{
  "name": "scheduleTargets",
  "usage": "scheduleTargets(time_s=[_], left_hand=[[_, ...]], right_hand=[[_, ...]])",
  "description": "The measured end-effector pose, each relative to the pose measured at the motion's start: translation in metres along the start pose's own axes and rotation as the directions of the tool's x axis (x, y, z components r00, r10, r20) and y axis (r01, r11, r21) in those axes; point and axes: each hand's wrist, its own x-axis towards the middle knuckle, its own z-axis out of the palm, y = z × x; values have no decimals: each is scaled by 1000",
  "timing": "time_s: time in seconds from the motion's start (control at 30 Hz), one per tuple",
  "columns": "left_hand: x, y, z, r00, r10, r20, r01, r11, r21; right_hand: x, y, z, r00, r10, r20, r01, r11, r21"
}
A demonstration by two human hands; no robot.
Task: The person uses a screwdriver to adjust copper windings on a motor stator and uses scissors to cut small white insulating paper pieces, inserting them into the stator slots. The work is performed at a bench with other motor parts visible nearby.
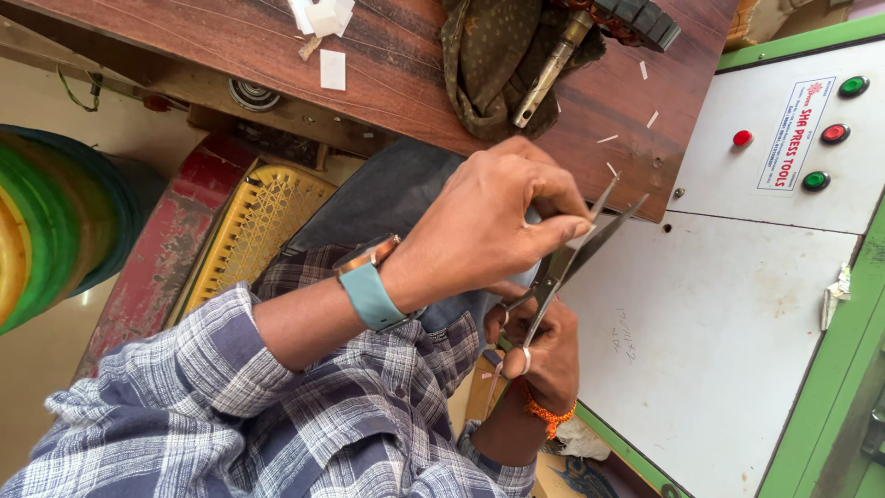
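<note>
The scissors sit over the person's lap, blades parted, pointing toward the wooden table. The right hand grips their handles, fingers curled through. The left hand pinches a thin white strip between the blades. A cloth holding a metal rod lies on the table.

R hand works scissors; L hand pinches strip.

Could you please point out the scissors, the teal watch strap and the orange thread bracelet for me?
scissors [590, 242]: head view, on the open blades.
teal watch strap [371, 295]: head view, middle of the band.
orange thread bracelet [550, 417]: head view, on the threads at the wrist.
</note>
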Motion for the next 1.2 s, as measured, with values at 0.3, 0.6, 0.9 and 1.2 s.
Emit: scheduleTargets(time_s=[0.3,0.6,0.9,1.2], left_hand=[[-18,-16,9,857,512,59,-497,790,359],[-33,-45,1,730,659,180,-668,633,391],[-21,-28,15,974,211,87,-218,972,83],[-11,-4,12,996,-65,54,63,997,42]], right_hand=[[18,-14,8,900,-294,-322,403,842,359],[35,-18,-1,926,-118,-358,279,853,441],[41,-14,-4,884,-289,-368,387,893,228],[38,-33,-9,878,-326,-351,357,934,27]])
